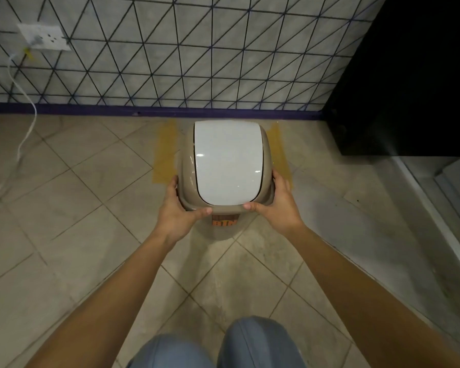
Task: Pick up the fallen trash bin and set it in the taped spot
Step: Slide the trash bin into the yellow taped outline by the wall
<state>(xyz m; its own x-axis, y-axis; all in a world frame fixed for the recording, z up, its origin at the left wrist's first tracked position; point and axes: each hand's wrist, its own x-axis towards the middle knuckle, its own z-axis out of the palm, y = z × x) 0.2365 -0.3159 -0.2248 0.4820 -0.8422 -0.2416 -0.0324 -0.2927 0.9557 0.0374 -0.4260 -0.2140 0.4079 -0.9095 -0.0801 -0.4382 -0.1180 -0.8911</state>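
The trash bin [225,163] is upright, seen from above: a beige rim around a white swing lid, with an orange label showing below the near rim. It is between two yellow tape strips [165,152] on the tiled floor, close to the wall. My left hand [182,208] grips the near left corner of the rim. My right hand [275,205] grips the near right corner. Both thumbs lie on the front edge. The bin's base is hidden, so I cannot tell whether it touches the floor.
A patterned wall with a dark skirting [144,110] runs just behind the bin. A black cabinet [409,75] stands at the right. A wall socket [44,37] with a white cable [24,128] trailing onto the floor is at the left. My knees [215,346] are at the bottom.
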